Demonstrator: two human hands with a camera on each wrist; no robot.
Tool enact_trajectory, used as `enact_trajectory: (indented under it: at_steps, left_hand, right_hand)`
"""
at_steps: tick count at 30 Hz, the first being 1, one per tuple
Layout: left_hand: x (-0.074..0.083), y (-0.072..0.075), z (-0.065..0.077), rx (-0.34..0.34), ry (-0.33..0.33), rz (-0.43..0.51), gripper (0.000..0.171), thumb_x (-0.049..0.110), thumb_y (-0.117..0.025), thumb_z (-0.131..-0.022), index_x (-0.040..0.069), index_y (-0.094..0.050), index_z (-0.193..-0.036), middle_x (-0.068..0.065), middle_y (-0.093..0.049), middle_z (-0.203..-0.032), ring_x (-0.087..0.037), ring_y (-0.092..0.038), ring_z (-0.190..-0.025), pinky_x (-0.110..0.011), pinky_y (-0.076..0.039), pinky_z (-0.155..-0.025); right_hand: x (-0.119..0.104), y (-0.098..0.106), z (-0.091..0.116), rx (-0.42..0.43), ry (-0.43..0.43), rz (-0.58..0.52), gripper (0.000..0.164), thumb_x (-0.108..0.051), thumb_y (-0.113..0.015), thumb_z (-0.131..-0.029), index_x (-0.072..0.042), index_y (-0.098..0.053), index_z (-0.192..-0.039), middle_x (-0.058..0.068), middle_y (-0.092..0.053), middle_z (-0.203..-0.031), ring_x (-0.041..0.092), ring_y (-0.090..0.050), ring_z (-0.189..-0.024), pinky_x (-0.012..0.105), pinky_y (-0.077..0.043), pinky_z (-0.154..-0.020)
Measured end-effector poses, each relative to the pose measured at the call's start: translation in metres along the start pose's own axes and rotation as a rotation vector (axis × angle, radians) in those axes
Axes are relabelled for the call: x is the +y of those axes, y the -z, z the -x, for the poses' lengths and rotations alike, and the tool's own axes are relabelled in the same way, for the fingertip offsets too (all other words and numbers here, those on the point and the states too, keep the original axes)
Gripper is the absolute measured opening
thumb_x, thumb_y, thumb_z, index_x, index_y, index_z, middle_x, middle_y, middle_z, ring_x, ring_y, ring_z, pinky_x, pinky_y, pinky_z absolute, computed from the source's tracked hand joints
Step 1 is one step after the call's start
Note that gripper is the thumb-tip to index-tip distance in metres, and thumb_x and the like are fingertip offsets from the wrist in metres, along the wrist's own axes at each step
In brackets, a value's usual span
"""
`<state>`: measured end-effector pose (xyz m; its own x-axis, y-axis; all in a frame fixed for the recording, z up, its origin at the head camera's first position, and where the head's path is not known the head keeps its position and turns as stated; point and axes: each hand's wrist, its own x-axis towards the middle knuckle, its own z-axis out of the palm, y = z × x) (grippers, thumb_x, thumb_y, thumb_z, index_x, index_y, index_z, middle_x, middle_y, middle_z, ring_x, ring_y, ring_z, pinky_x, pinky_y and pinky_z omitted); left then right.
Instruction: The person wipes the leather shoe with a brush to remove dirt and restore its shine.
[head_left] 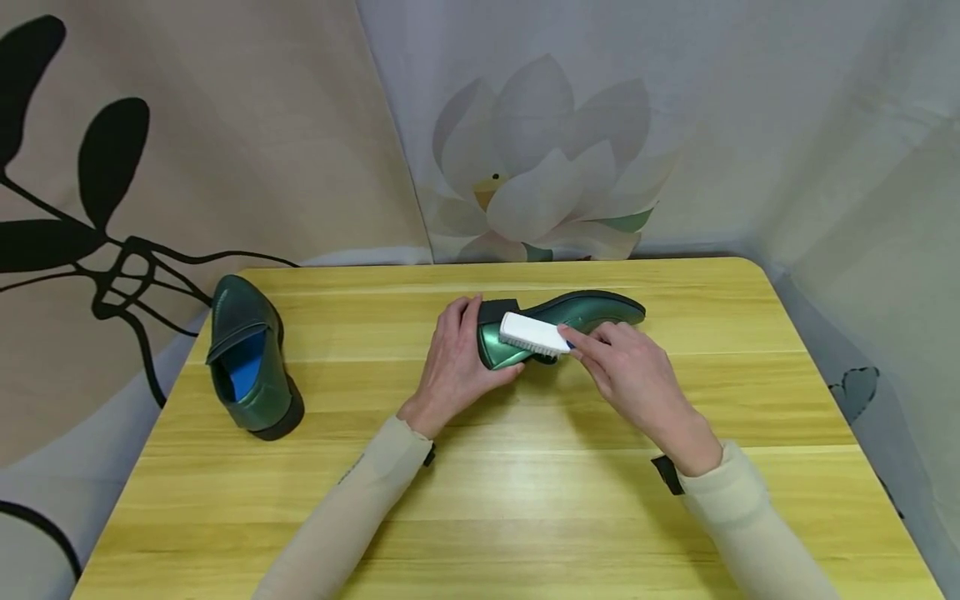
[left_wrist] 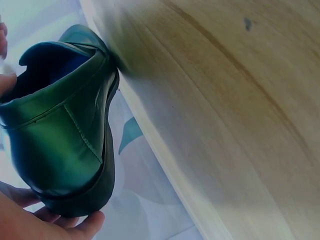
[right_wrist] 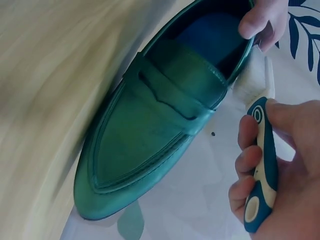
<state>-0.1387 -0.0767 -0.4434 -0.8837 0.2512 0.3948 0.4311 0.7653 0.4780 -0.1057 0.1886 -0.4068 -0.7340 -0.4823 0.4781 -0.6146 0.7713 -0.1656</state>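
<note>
A green loafer (head_left: 577, 312) lies tipped on its side on the wooden table, its toe to the right. My left hand (head_left: 459, 354) grips it at the heel; in the left wrist view, fingers curl under the black heel (left_wrist: 82, 202). My right hand (head_left: 633, 372) holds a white-bristled brush (head_left: 531, 332) against the side of the shoe near the heel. In the right wrist view the fingers wrap round the brush's blue and white handle (right_wrist: 263, 165). The loafer's strap (right_wrist: 167, 95) and blue insole (right_wrist: 212, 40) show there.
A second green loafer (head_left: 251, 358) with a blue insole stands upright at the table's left edge. The wooden table (head_left: 480, 500) reaches back to a curtain (head_left: 750, 150) with a lotus print. Dark leaf shapes (head_left: 112, 158) mark the curtain at left.
</note>
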Motion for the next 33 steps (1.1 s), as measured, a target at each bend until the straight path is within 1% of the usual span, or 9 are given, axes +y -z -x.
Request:
enact_trajectory:
  at_steps: [2,4,9,12,15,21,23,28,33]
  left_hand:
    - [0.0,0.0,0.0,0.002,0.002,-0.001,0.107,0.05,-0.091,-0.073,-0.003,-0.042,-0.151,-0.023,-0.045,-0.142,-0.036,-0.049,-0.121,-0.048,-0.049,-0.101]
    - [-0.001,-0.001,0.0,0.005,0.002,-0.001,0.107,0.05,-0.091,-0.073,-0.003,-0.043,-0.151,-0.023,-0.045,-0.141,-0.036,-0.05,-0.121,-0.048,-0.049,-0.1]
    - [-0.002,-0.002,0.001,0.018,-0.009,-0.001,0.107,0.051,-0.091,-0.072,-0.002,-0.042,-0.151,-0.023,-0.046,-0.141,-0.036,-0.05,-0.12,-0.049,-0.049,-0.099]
    - [-0.002,-0.002,0.001,0.021,-0.012,-0.002,0.107,0.051,-0.091,-0.072,-0.002,-0.042,-0.151,-0.022,-0.045,-0.14,-0.036,-0.05,-0.12,-0.048,-0.049,-0.099]
    - [-0.001,-0.001,0.001,0.02,-0.011,-0.002,0.107,0.051,-0.091,-0.072,-0.002,-0.042,-0.151,-0.022,-0.045,-0.141,-0.036,-0.049,-0.12,-0.048,-0.049,-0.099]
    - [0.0,-0.002,0.0,0.017,-0.008,-0.008,0.107,0.052,-0.09,-0.073,-0.001,-0.041,-0.152,-0.022,-0.045,-0.141,-0.036,-0.049,-0.12,-0.048,-0.049,-0.098]
    - [-0.001,-0.002,0.001,0.017,-0.01,-0.006,0.107,0.051,-0.09,-0.073,-0.001,-0.041,-0.152,-0.022,-0.044,-0.141,-0.036,-0.049,-0.12,-0.048,-0.049,-0.099]
    - [-0.002,-0.002,0.002,0.017,-0.015,0.002,0.107,0.051,-0.091,-0.073,-0.002,-0.041,-0.152,-0.023,-0.045,-0.141,-0.037,-0.05,-0.12,-0.049,-0.049,-0.099]
    - [-0.003,-0.002,0.002,0.019,-0.014,0.003,0.107,0.051,-0.091,-0.073,-0.002,-0.042,-0.152,-0.023,-0.045,-0.141,-0.037,-0.05,-0.12,-0.049,-0.049,-0.099]
  right_hand:
    - [0.003,0.001,0.001,0.007,-0.018,0.015,0.042,-0.011,-0.078,-0.093,-0.016,-0.072,-0.134,0.007,-0.063,-0.085,0.024,-0.053,-0.072,0.034,-0.045,-0.059]
    - [0.01,0.003,0.003,0.016,-0.062,0.036,0.041,-0.012,-0.077,-0.093,-0.016,-0.072,-0.134,0.009,-0.064,-0.086,0.025,-0.054,-0.072,0.036,-0.045,-0.057]
    - [0.031,0.009,0.01,0.047,-0.246,0.067,0.036,-0.012,-0.073,-0.097,-0.015,-0.072,-0.133,0.011,-0.064,-0.084,0.029,-0.054,-0.068,0.04,-0.042,-0.051]
    - [0.038,0.01,0.013,0.05,-0.314,0.064,0.035,-0.011,-0.071,-0.099,-0.015,-0.072,-0.134,0.013,-0.063,-0.084,0.03,-0.053,-0.067,0.041,-0.04,-0.05]
    - [0.037,0.009,0.013,0.041,-0.319,0.048,0.036,-0.012,-0.07,-0.099,-0.015,-0.071,-0.135,0.013,-0.064,-0.086,0.03,-0.054,-0.07,0.041,-0.041,-0.051]
    - [0.023,0.0,0.007,0.031,-0.22,0.016,0.038,-0.015,-0.072,-0.098,-0.016,-0.07,-0.136,0.009,-0.064,-0.089,0.026,-0.055,-0.072,0.038,-0.045,-0.054]
    - [0.02,-0.002,0.006,0.047,-0.215,0.015,0.038,-0.015,-0.072,-0.098,-0.016,-0.071,-0.136,0.008,-0.063,-0.087,0.024,-0.053,-0.069,0.037,-0.043,-0.052]
    - [0.028,-0.002,0.009,0.102,-0.297,0.035,0.034,-0.013,-0.071,-0.099,-0.013,-0.072,-0.134,0.011,-0.065,-0.086,0.022,-0.047,-0.055,0.034,-0.034,-0.044]
    - [0.045,0.003,0.017,0.094,-0.417,0.021,0.033,-0.012,-0.067,-0.102,-0.008,-0.07,-0.134,0.018,-0.068,-0.089,0.028,-0.054,-0.057,0.038,-0.035,-0.043]
